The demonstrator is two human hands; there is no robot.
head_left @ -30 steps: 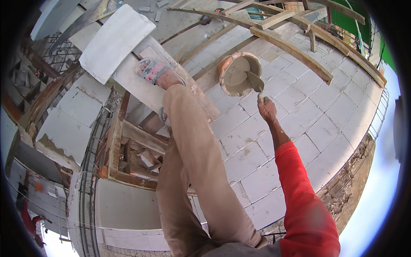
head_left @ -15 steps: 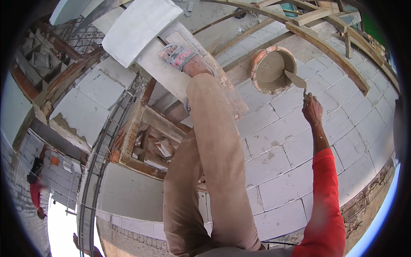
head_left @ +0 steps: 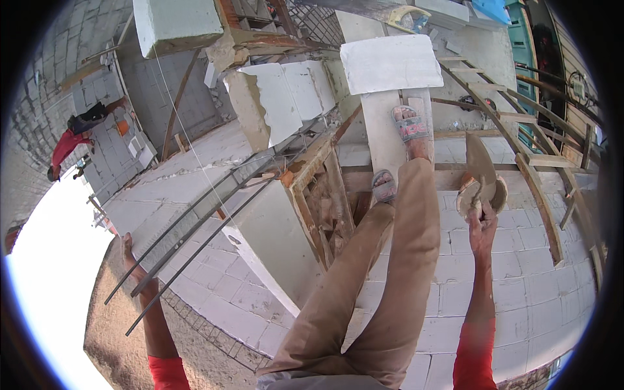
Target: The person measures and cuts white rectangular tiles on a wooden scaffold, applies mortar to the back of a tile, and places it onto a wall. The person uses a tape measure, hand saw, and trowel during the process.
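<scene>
My right hand (head_left: 482, 226) is closed round the handle of a trowel (head_left: 480, 159), whose pointed blade looks coated with grey mortar. The blade points away from me and hides part of the mortar bucket (head_left: 499, 194) behind it. My left hand (head_left: 130, 259) is at the far left, by the end of a block wall and behind several long steel bars (head_left: 188, 244). Its fingers are partly hidden, so its grip does not show. Beyond my feet, a large white block (head_left: 391, 63) rests across planks (head_left: 378, 123).
My sandalled feet (head_left: 411, 127) stand on or by the planks. A timber-framed opening (head_left: 328, 195) lies left of my legs. A taut string (head_left: 188, 136) crosses the left side. Curved wooden framing (head_left: 543, 211) stands at right. Another person (head_left: 68, 146) in red is far left, lower down.
The view has turned, shifting the scene. My right hand has brought the trowel from beside the bucket to in front of it, blade pointing away. More of my left arm shows.
</scene>
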